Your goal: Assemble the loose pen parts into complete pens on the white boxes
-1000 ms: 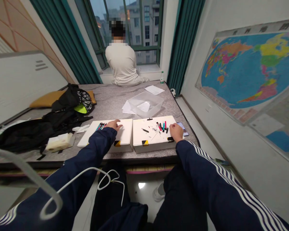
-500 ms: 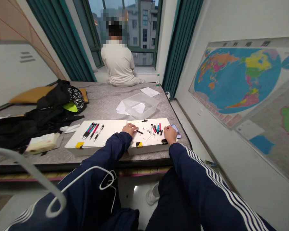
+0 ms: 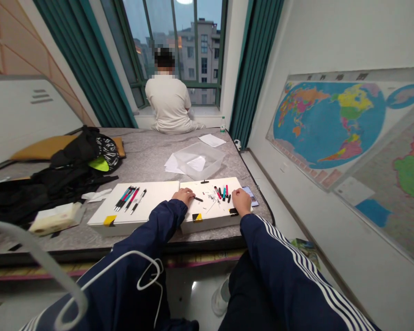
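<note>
Two white boxes sit side by side on a grey mattress (image 3: pixel 148 161), near its front edge. The left box (image 3: pixel 134 225) has pens (image 3: pixel 127 198) lying on it, while the right box (image 3: pixel 210 224) has loose pen parts (image 3: pixel 222 194) scattered around. Left hand (image 3: pixel 183 196) is open at the right box's left edge, fingertips just beside a small black pen piece (image 3: pixel 198 199). Right hand (image 3: pixel 242 202) is loosely curled on that box's front edge; can't tell if it's gripping anything.

Just right of that box there's a phone (image 3: pixel 250 196), with a clear plastic bin (image 3: pixel 199 160) beyond. A black bag (image 3: pixel 65 165) and tissue pack (image 3: pixel 55 219) sit lower left. White cable (image 3: pixel 124 259) crosses the left sleeve (image 3: pixel 141 239).

Compared with a second ago, left hand has moved off the left box, so the pens are fully visible.
</note>
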`<act>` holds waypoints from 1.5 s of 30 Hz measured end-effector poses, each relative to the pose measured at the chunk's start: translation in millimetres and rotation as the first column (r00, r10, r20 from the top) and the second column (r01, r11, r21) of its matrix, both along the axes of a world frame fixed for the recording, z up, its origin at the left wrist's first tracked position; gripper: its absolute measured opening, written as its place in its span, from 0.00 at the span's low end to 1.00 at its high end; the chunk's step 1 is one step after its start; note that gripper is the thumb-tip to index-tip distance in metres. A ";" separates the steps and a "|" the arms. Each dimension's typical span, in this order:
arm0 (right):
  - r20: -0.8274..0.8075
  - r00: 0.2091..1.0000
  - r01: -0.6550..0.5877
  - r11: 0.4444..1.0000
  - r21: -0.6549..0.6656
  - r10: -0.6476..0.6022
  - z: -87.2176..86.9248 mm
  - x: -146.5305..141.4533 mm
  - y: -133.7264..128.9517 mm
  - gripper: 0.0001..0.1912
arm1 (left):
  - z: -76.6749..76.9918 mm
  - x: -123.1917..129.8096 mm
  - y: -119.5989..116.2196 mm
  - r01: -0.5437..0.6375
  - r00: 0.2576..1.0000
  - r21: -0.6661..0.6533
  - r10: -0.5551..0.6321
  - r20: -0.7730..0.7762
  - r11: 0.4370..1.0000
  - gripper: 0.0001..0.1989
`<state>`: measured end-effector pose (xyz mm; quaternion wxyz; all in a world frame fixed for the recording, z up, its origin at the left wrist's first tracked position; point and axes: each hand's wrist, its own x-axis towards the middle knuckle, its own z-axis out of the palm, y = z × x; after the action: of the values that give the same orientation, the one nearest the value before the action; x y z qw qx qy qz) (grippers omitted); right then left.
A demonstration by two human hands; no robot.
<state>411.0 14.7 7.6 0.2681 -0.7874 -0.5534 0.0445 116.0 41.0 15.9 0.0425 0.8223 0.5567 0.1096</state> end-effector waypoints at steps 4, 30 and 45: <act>0.000 1.000 -0.008 1.000 0.002 0.008 1.6 -0.4 -1.6 0.17 | 5.6 2.2 -0.3 -0.003 1.000 -0.028 0.004 0.027 1.000 0.11; -0.004 0.999 -0.035 0.999 -0.040 0.035 9.7 -1.8 -8.4 0.18 | 5.4 -8.7 13.6 0.019 0.999 -0.100 -0.022 -0.028 0.995 0.11; 0.039 0.998 -0.056 0.998 0.008 0.056 8.5 -2.5 -10.6 0.17 | 12.3 21.6 5.7 0.169 0.979 -0.029 -0.171 -0.114 0.985 0.10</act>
<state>408.5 4.1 16.1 0.2598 -0.7709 -0.5806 0.0343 137.6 46.7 28.2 0.0269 0.8714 0.4871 0.0522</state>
